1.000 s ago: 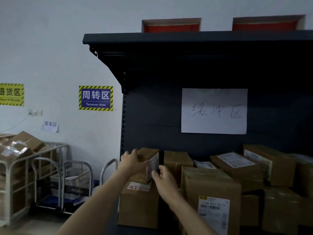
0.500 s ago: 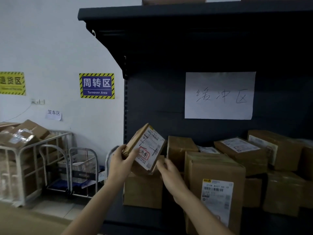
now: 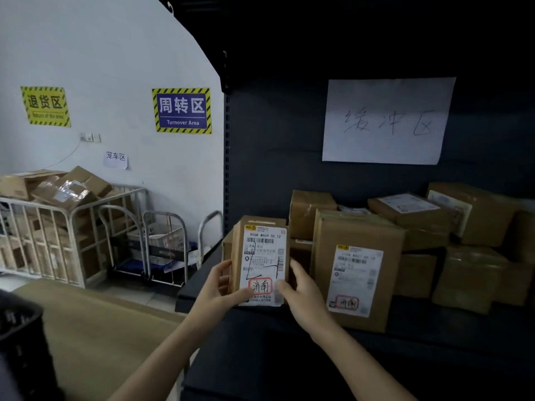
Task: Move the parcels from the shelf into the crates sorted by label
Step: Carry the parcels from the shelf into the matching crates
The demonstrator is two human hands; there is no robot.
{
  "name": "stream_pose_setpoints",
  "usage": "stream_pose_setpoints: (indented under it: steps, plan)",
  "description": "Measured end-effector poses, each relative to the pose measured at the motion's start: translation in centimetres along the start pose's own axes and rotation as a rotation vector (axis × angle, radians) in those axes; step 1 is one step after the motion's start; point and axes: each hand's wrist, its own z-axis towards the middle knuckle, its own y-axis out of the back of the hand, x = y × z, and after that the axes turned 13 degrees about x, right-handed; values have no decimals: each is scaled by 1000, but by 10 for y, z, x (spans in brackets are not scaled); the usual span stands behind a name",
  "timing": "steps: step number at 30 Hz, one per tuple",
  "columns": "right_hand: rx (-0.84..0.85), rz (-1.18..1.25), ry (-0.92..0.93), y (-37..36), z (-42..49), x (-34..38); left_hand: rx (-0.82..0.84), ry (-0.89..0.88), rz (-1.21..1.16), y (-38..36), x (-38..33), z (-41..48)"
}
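Both hands held one small box (image 3: 260, 256) upright, in front of the shelf (image 3: 434, 316), with its label facing the camera. The left hand (image 3: 214, 287) gripped its left side and the right hand (image 3: 304, 293) gripped its right side. More boxes (image 3: 359, 267) sat on the shelf to the right.
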Motion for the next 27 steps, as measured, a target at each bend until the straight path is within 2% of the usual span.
stream_pose_setpoints:
  steps: [10, 15, 21, 24, 27]
  plan:
    - [-63, -115, 6, 37, -55, -30, 83, 17, 52, -30, 26, 11]
    - [-186, -190, -12, 72, -93, -55, 96, 45, 70, -35, 33, 20]
    - [-377, -167, -93, 115, -103, -79, 62, 61, 101, -45, 38, 33]
    - [-370, -137, -110, 125, -93, -82, 45, 71, 133, -50, 37, 35]
    - [-294, -72, -119, 131, -81, -81, 25, 69, 166, -53, 36, 34]
